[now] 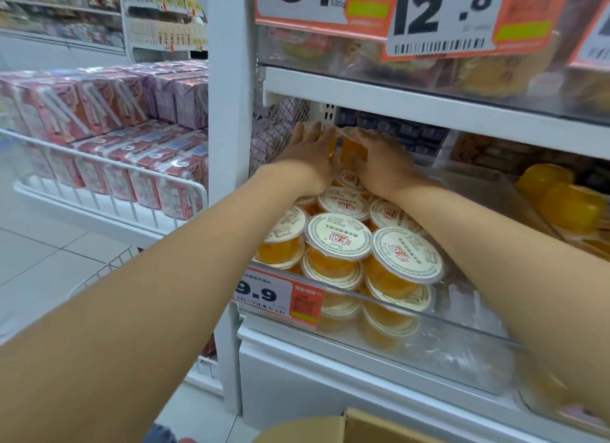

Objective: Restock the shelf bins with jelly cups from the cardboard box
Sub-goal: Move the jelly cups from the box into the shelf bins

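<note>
Hands reached to the back of the clear bin [412, 310]. The left hand [310, 152] lay flat, fingers straight, against an orange jelly cup [355, 148]. The right hand [379, 160] arched over it; whether it gripped could not be told. Stacked cups [340, 236] filled the front. They looked light, stiff-walled and slick, with thin peel lids, so the sides seemed the safest hold.
</note>
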`<control>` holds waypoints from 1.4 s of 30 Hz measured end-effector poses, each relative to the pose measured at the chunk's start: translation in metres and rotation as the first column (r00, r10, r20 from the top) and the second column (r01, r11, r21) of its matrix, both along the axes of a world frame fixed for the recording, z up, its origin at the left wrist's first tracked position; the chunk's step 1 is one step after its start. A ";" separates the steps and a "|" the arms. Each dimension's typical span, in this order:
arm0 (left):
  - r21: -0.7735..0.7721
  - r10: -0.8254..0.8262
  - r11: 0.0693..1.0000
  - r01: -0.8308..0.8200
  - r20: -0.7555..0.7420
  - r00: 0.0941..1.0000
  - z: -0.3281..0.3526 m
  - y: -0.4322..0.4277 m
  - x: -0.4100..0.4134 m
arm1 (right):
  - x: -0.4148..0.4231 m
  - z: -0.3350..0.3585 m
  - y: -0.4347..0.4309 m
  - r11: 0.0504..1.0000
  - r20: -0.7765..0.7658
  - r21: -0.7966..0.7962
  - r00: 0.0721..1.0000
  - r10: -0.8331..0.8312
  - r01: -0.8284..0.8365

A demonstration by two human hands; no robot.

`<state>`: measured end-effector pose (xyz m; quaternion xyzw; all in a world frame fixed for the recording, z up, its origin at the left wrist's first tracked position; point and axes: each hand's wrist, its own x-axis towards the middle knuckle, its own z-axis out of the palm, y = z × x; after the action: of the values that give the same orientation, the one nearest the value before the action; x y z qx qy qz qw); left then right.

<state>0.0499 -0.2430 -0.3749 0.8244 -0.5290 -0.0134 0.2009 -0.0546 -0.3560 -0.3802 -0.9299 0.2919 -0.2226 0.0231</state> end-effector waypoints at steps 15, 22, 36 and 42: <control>-0.090 0.075 0.993 -0.075 0.000 0.997 -0.006 0.002 -0.008 | -0.008 0.000 0.019 0.996 -0.108 -0.031 0.990 -0.088 0.085; -0.507 0.087 0.856 -0.095 -0.039 0.995 0.000 0.096 -0.107 | -0.097 0.008 0.093 0.998 0.245 -0.059 0.969 0.014 0.000; 0.307 -0.011 0.940 0.149 -0.408 0.913 -0.184 0.163 -0.324 | -0.377 -0.209 0.199 0.800 -0.285 0.541 0.951 -0.116 0.260; 0.684 0.096 0.664 0.303 -0.480 0.872 -0.317 0.174 -0.386 | -0.492 -0.332 0.231 0.304 -0.588 0.752 0.804 -0.090 0.584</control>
<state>-0.3358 -0.0690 -0.6924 0.7712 -0.4583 -0.4408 -0.0286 -0.5469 -0.1252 -0.7122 -0.6949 0.5559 0.1920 0.4137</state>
